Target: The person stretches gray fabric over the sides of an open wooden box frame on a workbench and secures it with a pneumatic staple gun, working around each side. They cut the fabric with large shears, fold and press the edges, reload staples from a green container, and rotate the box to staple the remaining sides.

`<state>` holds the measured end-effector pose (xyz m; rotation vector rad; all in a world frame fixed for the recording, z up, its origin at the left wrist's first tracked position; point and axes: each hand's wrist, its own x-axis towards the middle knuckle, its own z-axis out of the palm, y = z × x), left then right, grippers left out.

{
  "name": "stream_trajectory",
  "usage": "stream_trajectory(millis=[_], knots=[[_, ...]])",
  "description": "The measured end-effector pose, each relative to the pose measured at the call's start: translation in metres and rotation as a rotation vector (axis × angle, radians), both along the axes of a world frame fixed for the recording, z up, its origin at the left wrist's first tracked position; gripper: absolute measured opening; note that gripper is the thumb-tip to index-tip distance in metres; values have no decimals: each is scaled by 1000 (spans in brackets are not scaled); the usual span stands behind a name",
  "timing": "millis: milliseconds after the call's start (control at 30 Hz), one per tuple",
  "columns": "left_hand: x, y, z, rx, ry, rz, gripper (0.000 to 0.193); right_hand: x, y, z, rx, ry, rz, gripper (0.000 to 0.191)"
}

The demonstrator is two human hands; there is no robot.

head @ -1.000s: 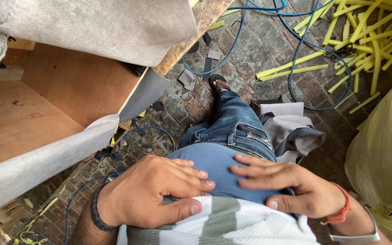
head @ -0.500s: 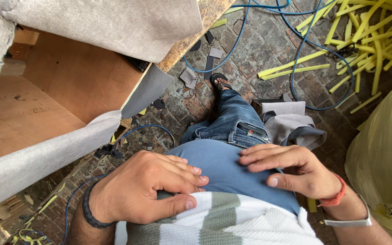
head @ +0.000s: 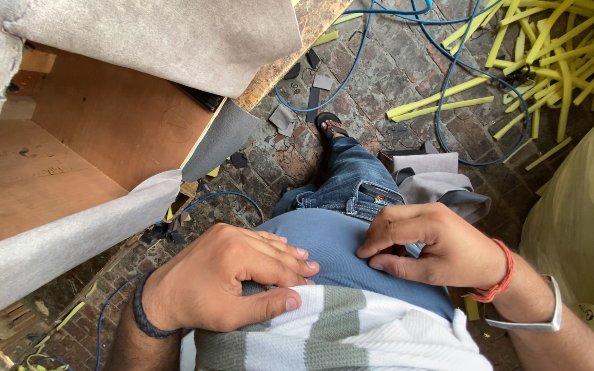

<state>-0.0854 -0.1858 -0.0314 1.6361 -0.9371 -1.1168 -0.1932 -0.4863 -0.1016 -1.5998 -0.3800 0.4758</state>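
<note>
Brick floor (head: 393, 75) littered with blue cable (head: 448, 82) and yellow foam strips (head: 558, 62), we pinch the blue shirt (head: 331, 240) hem at our waist, left hand (head: 228, 282) and right hand (head: 441, 247) both in a narrow grip on fabric, cable underfoot may trip us.

We count two hands: left hand (head: 225, 282) and right hand (head: 434, 244). One black wristband (head: 142, 317), one red thread (head: 500, 271), one metal bangle (head: 541, 312). One sandal (head: 330, 125) in view. One plywood frame (head: 70, 158). Blue cable (head: 352, 65): loops overlap, number of separate cables unclear. Yellow foam strips (head: 551, 55): a tangled pile, well over ten, exact count not readable. One folded grey cloth (head: 438, 182).
</note>
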Motion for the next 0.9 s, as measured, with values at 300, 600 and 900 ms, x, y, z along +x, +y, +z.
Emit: stream_trajectory(millis=[300,600,900], knots=[[0,-7,0,-19,2,5,21,13,5,9,-151,-125,51,12],[0,-13,0,-36,-5,10,22,3,-10,-10,-48,-39,-2,7],[3,-21,0,-38,20,29,21,-9,-28,-29,246,512,-113,7]])
